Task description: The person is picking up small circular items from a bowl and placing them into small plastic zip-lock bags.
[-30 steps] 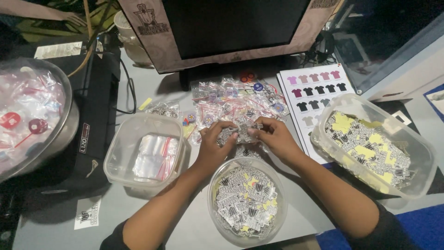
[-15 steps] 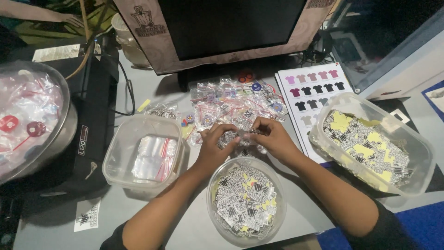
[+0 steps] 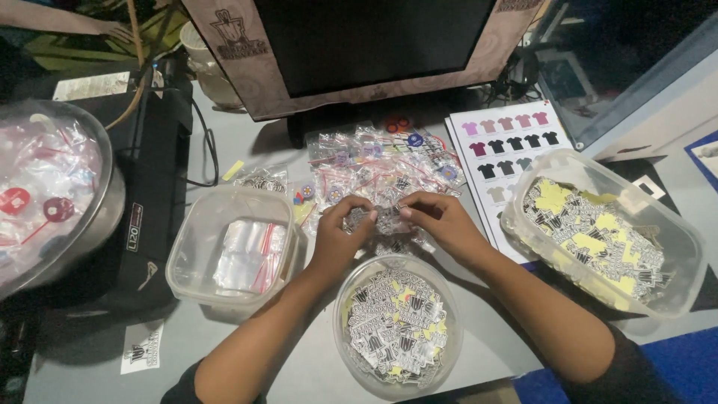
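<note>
Both hands, left hand [image 3: 340, 236] and right hand [image 3: 441, 221], pinch one small clear packet [image 3: 385, 218] above the round sticker tub [image 3: 396, 329].

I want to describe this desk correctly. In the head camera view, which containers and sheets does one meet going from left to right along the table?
Metal bowl of bagged items → square plastic tub of small clear bags → round tub of stickers → sheet printed with small shirts → rectangular tub of stickers.
</note>
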